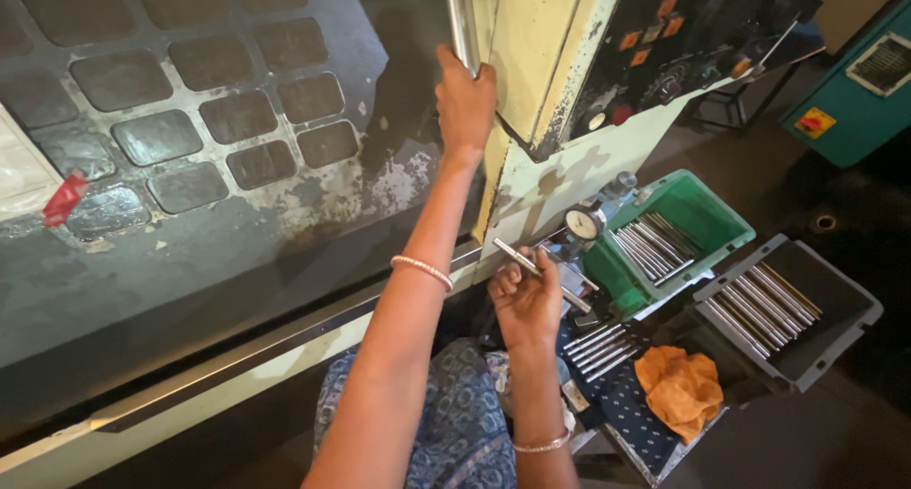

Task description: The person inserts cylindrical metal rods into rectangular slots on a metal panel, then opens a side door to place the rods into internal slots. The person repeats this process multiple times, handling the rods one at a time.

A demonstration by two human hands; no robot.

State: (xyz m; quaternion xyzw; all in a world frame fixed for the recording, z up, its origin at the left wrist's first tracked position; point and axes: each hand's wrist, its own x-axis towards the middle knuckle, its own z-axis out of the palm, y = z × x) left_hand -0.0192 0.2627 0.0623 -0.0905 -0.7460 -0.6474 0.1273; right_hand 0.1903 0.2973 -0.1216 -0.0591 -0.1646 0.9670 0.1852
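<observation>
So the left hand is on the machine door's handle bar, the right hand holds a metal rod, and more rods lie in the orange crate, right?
Not quite: the crate is green; the orange thing is a cloth. The head view shows it. The left hand does grip the handle bar, and the right hand holds a metal rod.

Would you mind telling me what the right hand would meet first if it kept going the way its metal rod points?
Probably the round dial gauge, just beyond the thin metal rod in the right hand; depth is unclear.
</observation>
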